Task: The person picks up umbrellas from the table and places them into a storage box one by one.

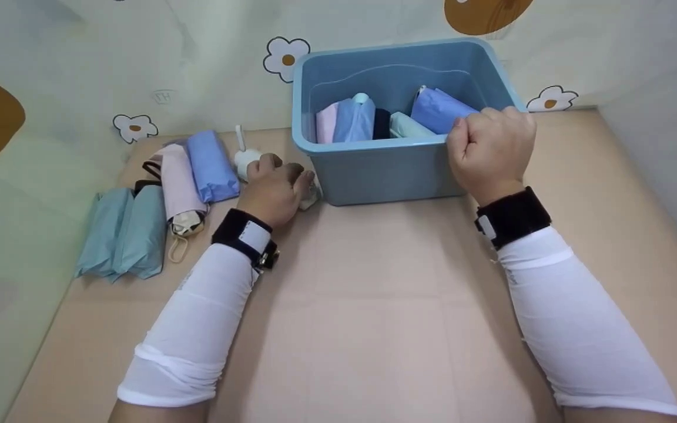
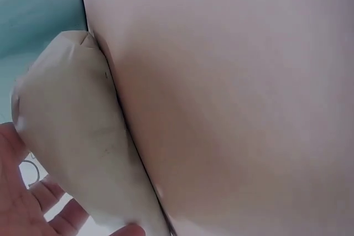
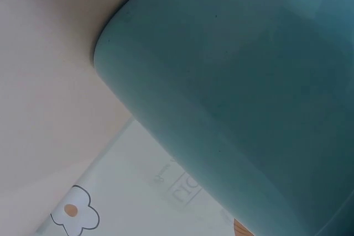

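Observation:
My left hand (image 1: 274,191) lies over a cream folded umbrella (image 2: 77,120) on the table, its fingers bent around it. The umbrella's white end (image 1: 245,161) and strap show past my fingers; the rest is mostly hidden in the head view. Close to its other end stands a blue-grey plastic bin (image 1: 388,176). With curled fingers, my right hand (image 1: 494,150) grips the bin's rim at the front right corner. Inside the bin lie several folded umbrellas, among them a blue one (image 1: 441,110), a light blue one (image 1: 354,120) and a mint one (image 1: 412,125).
Left of my left hand lie a blue folded umbrella (image 1: 212,166), a pink one (image 1: 180,179) with a loop strap, and two teal ones (image 1: 140,232) side by side. A flower-patterned cloth (image 1: 197,70) hangs behind the peach table (image 1: 374,305).

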A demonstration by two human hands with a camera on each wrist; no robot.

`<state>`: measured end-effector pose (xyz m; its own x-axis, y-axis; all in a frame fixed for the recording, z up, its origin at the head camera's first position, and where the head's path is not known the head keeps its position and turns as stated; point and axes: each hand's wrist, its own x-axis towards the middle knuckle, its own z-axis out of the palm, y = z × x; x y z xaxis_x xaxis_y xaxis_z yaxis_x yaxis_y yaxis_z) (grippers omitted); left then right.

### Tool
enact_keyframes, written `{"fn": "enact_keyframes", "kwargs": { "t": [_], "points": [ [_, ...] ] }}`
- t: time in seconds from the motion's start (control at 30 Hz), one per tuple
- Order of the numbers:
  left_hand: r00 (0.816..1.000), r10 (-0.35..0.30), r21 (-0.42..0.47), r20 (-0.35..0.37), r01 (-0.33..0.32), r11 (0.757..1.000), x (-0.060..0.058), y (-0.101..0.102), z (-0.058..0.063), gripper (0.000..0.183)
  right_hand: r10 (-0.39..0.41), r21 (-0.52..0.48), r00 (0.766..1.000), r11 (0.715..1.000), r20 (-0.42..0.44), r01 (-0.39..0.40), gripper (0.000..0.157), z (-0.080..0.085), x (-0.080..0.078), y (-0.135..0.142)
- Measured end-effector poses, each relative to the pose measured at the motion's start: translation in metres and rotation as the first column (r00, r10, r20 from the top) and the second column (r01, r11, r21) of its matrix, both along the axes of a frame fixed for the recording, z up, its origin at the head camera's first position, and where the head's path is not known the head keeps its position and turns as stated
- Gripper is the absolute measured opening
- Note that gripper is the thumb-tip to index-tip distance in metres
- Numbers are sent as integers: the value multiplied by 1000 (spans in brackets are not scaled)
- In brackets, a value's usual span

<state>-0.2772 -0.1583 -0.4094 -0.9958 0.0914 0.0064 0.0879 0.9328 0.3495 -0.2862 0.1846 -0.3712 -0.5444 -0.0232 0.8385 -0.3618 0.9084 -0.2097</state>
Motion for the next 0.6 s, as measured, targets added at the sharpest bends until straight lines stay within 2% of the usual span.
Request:
{"fn": "enact_keyframes", "kwargs": {
  "t": [0.2,0.47,0.6],
  "points": [
    [1000,29,-24,-12,-29,999,1,-1,-2,64,-5,-14,1000,1000,8,5,52,-1,0,0],
    [997,82,-36,-4,-82,996,5,5,2,59,-7,-11,1000,1000,14,7,52,-1,1,0],
    [997,74,-82,-35,-77,994,6,6,1,59,-3,-17,1000,1000,14,3,52,-1,0,0]
  ]
}}
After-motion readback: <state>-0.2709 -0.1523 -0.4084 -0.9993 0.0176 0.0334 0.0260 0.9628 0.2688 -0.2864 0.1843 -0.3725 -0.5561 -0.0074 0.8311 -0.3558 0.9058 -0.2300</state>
